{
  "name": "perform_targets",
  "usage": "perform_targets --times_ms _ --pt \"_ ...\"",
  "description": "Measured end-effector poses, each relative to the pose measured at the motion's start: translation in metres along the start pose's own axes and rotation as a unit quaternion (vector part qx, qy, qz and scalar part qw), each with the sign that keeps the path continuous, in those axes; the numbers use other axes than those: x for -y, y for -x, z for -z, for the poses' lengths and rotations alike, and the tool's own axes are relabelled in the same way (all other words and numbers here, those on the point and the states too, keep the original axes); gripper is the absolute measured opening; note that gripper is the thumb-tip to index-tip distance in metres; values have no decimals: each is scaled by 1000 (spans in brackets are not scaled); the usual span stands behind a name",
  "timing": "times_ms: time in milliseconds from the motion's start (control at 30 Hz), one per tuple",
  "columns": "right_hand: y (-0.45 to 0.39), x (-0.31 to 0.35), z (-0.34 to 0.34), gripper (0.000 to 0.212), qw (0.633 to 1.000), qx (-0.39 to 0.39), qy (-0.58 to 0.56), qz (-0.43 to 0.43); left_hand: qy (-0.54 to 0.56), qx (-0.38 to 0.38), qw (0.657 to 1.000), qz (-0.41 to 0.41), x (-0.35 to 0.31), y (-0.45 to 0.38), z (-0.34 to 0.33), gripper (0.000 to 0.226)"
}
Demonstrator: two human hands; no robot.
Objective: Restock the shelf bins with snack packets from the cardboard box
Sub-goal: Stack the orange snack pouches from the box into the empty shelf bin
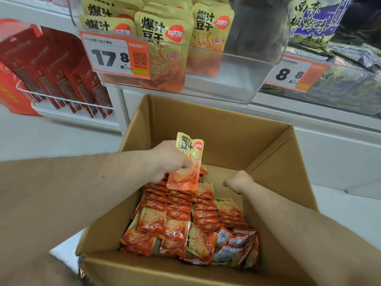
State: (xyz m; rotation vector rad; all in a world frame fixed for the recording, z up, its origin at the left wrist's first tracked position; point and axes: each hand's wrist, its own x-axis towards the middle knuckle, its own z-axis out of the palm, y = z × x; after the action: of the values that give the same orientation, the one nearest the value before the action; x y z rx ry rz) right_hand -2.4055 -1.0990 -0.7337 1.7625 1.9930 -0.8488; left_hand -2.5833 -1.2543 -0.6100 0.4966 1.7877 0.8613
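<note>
Forearms fill the lower frame above the cardboard box (216,129). One snack packet (186,162), judged light, soft and slippery, best pinched at its sealed edge, is gripped mid-frame by the left hand (169,159). Fingers of the right hand (239,181), just right of it, are curled, empty. More packets (185,221) lie below; the clear shelf bin (237,79) stands at upper centre.

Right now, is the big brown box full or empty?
Neither; partly full. Orange snack packets cover the floor of the cardboard box, but its brown walls stand bare above them.
</note>
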Motion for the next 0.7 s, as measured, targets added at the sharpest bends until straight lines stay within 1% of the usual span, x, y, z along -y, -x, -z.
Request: perform_targets --times_ms 33,67,100,167,233,300,367,400,500,567,633,667,700 --pt "-11 -11 -12 43 995 44 90 -11 -28 6 1000 -3 1 0 0 36" --pt "-19 -19 -23 50 985 74 155 -19 -52 8 999 -7 1 -2 0 38" --pt "-21 -23 -31 55 977 93 191 -23 -70 9 997 -10 2 -4 0 40" --pt "-26 -28 -42 63 978 96 178 -47 -85 11 996 -8 3 -9 2 42" --pt "-24 -24 -44 62 980 111 150 -65 -83 12 996 -4 3 -12 5 40" --pt "-26 -24 -46 55 984 95 138 -59 -77 11 997 0 2 -14 8 37" --pt "-26 -31 -48 43 981 56 180 -41 -70 6 997 -1 1 -14 10 34" --pt "-21 -32 -44 38 979 37 194 -58 -69 2 998 -4 1 -14 12 33" --pt "-9 -40 -35 25 987 -20 139 -81 -69 -6 998 -13 -2 -10 15 36" --pt "1 -44 -22 19 993 -50 68 -82 -70 -7 997 -24 -4 -5 16 34" --pt "12 -42 -5 15 993 -63 -61 -78 -74 -10 997 -34 -6 2 18 28" --pt "19 -38 4 14 984 -59 -152 -66 -72 -13 997 -39 -8 6 19 27" --pt "29 -33 13 14 967 -47 -247 -50 -68 -16 997 -43 -9 10 20 27"
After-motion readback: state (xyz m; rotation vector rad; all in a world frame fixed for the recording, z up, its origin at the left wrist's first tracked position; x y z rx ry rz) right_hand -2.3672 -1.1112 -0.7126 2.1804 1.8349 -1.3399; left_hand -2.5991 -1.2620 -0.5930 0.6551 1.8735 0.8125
